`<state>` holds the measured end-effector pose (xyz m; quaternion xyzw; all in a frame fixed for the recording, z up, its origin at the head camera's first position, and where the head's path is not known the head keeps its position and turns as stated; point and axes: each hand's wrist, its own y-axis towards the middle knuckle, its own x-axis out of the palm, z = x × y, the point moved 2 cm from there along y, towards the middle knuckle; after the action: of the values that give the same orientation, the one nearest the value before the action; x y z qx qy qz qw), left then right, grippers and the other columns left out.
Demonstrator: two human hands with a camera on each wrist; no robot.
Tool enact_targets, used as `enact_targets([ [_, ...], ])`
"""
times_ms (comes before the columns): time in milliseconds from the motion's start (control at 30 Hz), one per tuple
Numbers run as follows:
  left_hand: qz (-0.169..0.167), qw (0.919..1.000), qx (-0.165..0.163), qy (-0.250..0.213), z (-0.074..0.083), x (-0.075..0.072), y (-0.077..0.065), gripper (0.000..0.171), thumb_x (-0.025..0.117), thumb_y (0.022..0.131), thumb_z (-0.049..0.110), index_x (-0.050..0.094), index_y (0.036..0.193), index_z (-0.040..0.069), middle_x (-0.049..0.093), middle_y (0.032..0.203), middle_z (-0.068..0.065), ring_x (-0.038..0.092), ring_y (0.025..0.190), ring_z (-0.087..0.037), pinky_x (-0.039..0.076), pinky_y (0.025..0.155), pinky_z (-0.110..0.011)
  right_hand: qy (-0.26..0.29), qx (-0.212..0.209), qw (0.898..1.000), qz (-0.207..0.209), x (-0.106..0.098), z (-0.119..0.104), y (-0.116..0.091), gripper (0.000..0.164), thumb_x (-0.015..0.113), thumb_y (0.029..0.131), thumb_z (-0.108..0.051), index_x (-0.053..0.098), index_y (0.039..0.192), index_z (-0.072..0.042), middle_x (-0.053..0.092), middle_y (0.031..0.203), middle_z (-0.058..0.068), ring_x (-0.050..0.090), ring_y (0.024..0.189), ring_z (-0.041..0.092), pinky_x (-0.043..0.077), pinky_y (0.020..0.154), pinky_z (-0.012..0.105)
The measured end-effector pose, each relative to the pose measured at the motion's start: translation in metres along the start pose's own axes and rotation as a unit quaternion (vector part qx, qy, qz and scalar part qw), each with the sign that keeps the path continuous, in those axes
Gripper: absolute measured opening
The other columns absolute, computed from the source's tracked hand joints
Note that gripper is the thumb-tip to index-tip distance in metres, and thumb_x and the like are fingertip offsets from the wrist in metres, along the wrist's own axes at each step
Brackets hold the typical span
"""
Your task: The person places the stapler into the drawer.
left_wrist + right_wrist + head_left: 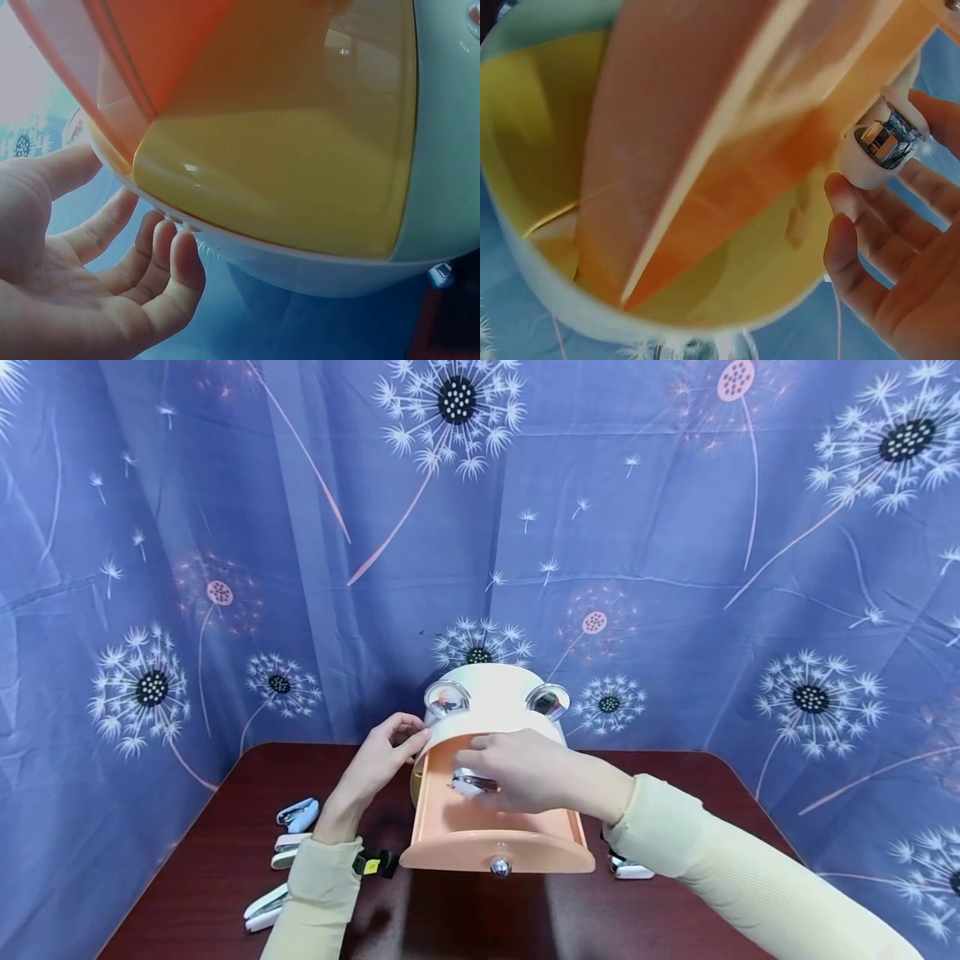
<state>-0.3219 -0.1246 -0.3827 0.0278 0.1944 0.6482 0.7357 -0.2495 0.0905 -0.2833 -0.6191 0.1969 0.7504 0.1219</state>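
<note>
A person's right hand pinches a small white-and-silver stapler between thumb and fingers, inside a peach drawer that stands well out of a rounded, pale storage box. Whether the stapler touches the drawer's floor cannot be told. The left hand rests its fingertips, loosely bent, against the box's rim beside the drawer opening – touching, with no firm hold visible.

Several things could go wrong. If the right fingers let go too high, the stapler could drop hard or land crooked. Pressing down on the extended drawer could tip the box forward, since the left hand looks only lightly placed. If the drawer slid in now, it could trap the right hand at the opening, or jam on a stapler lying askew.

No brand or wording can be read. The dark wristband at the left cuff bears a yellow patch – any print there is too small to make out.
</note>
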Motion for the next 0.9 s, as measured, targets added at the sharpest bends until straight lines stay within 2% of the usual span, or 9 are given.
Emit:
enact_targets([
  [167,0.001,1.0000,0.003,-0.001,-0.001,0.000,0.000,0.028,0.067,0.095,0.022,0.059,0.112,0.001,0.062,0.103,-0.014,0.058,0.086,-0.022,0.053,0.071,-0.033,-0.009,-0.024,1.000,-0.010,0.010,-0.007,0.013,0.025,0.065,0.094,-0.033,0.063,0.114,-0.019,0.060,0.091,-0.005,0.058,0.080,0.010,0.049,0.065,0.029],
  [300,-0.002,1.0000,-0.001,-0.002,0.000,0.000,-0.001,0.027,0.066,0.095,0.020,0.059,0.113,0.001,0.062,0.104,-0.014,0.057,0.086,-0.021,0.051,0.070,-0.030,-0.010,-0.030,0.999,-0.024,0.017,-0.011,0.020,0.021,0.059,0.097,-0.036,0.064,0.111,-0.020,0.060,0.092,-0.004,0.058,0.077,0.010,0.048,0.059,0.030],
  [400,-0.004,1.0000,-0.004,0.000,0.003,0.000,-0.002,0.025,0.065,0.096,0.016,0.058,0.113,-0.001,0.062,0.104,-0.015,0.056,0.086,-0.021,0.051,0.069,-0.029,-0.006,-0.028,0.999,-0.037,0.019,-0.012,0.023,0.021,0.057,0.099,-0.037,0.065,0.109,-0.020,0.060,0.091,-0.004,0.058,0.075,0.010,0.047,0.057,0.030],
  [633,-0.011,0.9999,0.001,0.008,0.034,0.002,-0.015,0.021,0.062,0.097,0.010,0.057,0.111,-0.005,0.062,0.103,-0.018,0.056,0.085,-0.021,0.051,0.070,-0.029,0.001,-0.018,0.998,-0.061,0.022,-0.011,0.022,0.020,0.057,0.099,-0.037,0.064,0.109,-0.021,0.059,0.092,-0.006,0.055,0.074,0.007,0.045,0.058,0.028],
  [900,-0.010,1.0000,0.000,-0.002,0.033,0.001,-0.014,0.021,0.062,0.097,0.010,0.058,0.112,-0.005,0.062,0.102,-0.017,0.056,0.085,-0.021,0.052,0.071,-0.033,0.001,-0.017,0.997,-0.069,0.024,-0.011,0.021,0.024,0.057,0.099,-0.038,0.063,0.115,-0.022,0.058,0.093,-0.005,0.055,0.077,0.008,0.046,0.059,0.028],
])
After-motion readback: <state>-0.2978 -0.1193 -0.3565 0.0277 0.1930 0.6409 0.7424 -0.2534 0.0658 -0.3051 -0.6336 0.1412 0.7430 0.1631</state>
